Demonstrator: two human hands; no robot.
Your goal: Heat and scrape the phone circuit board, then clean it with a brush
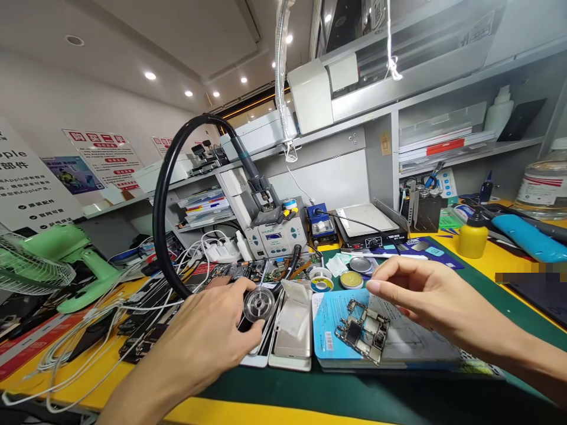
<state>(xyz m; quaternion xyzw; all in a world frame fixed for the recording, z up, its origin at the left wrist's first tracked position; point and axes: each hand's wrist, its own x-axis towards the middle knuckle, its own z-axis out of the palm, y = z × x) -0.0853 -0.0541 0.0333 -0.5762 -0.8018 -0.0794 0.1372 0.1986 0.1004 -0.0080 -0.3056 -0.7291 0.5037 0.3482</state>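
Note:
My left hand grips a small clear plastic spool between thumb and fingers, above a stack of phones. My right hand is closed in a pinch over the right half of a blue and grey box; anything between its fingertips is too fine to make out. On that box, below and left of the right hand, lies a bare phone circuit board. Between the hands stand a silver phone housing, a solder wire reel and an open round tin of yellowish paste.
A hot-air station with a thick black hose stands behind. Farther right are a soldering station, a heating plate and a yellow bottle. White cables and a green fan crowd the left.

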